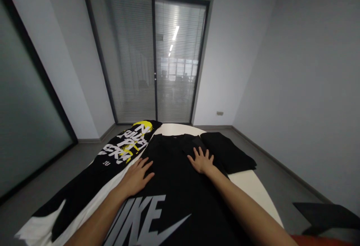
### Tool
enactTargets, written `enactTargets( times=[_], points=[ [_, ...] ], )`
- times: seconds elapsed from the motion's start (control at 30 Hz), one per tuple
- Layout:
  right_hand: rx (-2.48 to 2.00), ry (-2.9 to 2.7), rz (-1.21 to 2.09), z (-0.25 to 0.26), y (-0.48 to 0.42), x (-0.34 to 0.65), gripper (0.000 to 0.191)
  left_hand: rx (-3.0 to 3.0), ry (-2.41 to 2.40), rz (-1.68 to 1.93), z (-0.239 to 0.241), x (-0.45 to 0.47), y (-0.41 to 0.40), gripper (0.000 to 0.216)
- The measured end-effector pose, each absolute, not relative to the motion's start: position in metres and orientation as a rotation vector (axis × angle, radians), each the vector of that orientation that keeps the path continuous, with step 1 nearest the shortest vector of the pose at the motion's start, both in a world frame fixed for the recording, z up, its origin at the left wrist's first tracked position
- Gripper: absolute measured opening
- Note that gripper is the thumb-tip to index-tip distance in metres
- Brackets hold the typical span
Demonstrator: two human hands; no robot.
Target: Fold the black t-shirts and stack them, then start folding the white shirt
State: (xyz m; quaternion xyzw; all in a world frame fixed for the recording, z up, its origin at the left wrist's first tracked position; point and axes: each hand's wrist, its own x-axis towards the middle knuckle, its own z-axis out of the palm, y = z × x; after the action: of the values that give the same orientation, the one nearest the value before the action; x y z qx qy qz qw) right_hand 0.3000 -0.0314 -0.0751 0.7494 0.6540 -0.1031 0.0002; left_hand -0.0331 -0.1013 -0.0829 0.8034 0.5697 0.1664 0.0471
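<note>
A black T-shirt [174, 171] with grey lettering and a swoosh lies spread out in front of me, its collar at the far end. My left hand [137, 176] rests on the shirt's left side, fingers apart. On its right side, near the sleeve, my right hand [201, 161] lies flat with its fingers spread. Neither hand grips anything. Left of the shirt is a black and white garment [112, 163] with a white and yellow print, hanging over the table's edge. A folded black cloth [227, 152] sits to the right, just beyond my right hand.
The garments lie on a white table [255, 186] with a rounded edge. A dark, flat object [329, 216] and something red [309, 240] are at the lower right. Beyond the table stands a glazed partition with blinds [126, 58], with grey walls around it.
</note>
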Motion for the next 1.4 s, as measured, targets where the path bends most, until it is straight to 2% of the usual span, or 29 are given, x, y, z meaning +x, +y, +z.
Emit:
enactTargets(
  times=[0.13, 0.27, 0.33, 0.47, 0.73, 1.03, 1.2, 1.3, 1.4],
  points=[
    [2.41, 2.044, -0.255, -0.067, -0.028, 0.286, 0.085, 2.475, 1.696, 0.446, -0.088, -0.034, -0.103, 0.055],
    [2.326, 2.415, -0.085, -0.053, -0.017, 0.254, 0.065, 2.497, 1.681, 0.466, -0.086, -0.032, -0.104, 0.051],
    [2.262, 2.557, -0.239, -0.047, -0.006, 0.233, 0.056, 2.488, 1.709, 0.485, -0.086, -0.029, -0.104, 0.048],
    [2.107, 2.72, -0.581, -0.039, 0.024, 0.192, 0.05, 2.483, 1.738, 0.495, -0.084, -0.026, -0.105, 0.047],
    [1.928, 2.837, -0.726, -0.058, 0.073, 0.138, 0.036, 2.455, 1.734, 0.555, -0.079, -0.029, -0.102, 0.041],
    [1.812, 2.919, -0.591, -0.07, 0.078, 0.104, 0.056, 2.407, 1.893, 0.604, -0.09, -0.029, -0.097, 0.05],
    [1.818, 2.947, -0.405, -0.074, 0.059, 0.097, 0.05, 2.423, 1.868, 0.619, -0.099, -0.031, -0.095, 0.051],
    [1.688, 2.897, -0.443, -0.074, 0.051, 0.102, 0.054, 2.422, 1.857, 0.611, -0.098, -0.031, -0.095, 0.052],
    [1.75, 2.943, -0.346, -0.068, 0.043, 0.114, 0.056, 2.419, 1.866, 0.604, -0.097, -0.03, -0.096, 0.052]
  ],
)
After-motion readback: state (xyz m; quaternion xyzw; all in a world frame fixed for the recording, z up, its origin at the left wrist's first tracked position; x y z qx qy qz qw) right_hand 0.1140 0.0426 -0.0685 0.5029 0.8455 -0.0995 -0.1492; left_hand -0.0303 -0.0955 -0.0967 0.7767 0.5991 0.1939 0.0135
